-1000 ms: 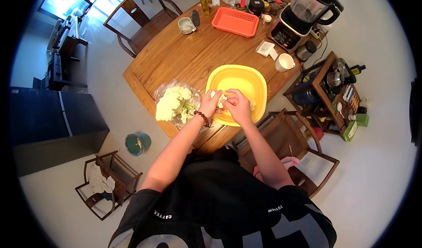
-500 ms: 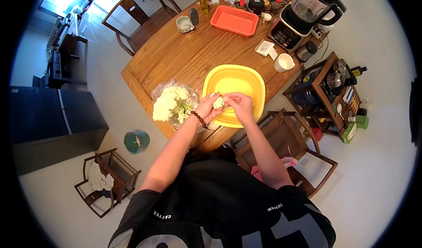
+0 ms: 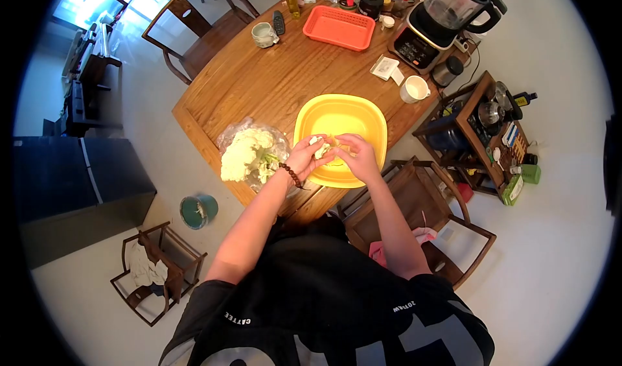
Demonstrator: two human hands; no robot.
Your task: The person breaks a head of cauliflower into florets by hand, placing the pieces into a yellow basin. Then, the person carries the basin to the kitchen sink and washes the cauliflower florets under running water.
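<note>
Over the near left part of a yellow basin [image 3: 369, 116], my left hand [image 3: 303, 160] is closed on a small white cauliflower floret [image 3: 322, 151]. My right hand [image 3: 358, 156] meets it from the right, its fingers bent and pinched at the floret's edge. Whether a loose piece sits between those fingertips is too small to make out. Some small bits appear in the basin below the hands, partly hidden by them. Left of my left wrist lies a large cauliflower head [image 3: 245, 155] on a crumpled clear plastic bag [image 3: 280, 139].
Farther back on the wooden table [image 3: 259, 84] are a red basket [image 3: 339, 27], a grey mug [image 3: 264, 35], a white cup [image 3: 414, 90] and a blender [image 3: 431, 32]. A green bin [image 3: 198, 210] stands on the floor at left. A wooden chair [image 3: 414, 200] is close on the right.
The whole view has shifted slightly to the left. My right fingers have moved a little against the floret, which now looks more opened up; both hands stay over the basin.
</note>
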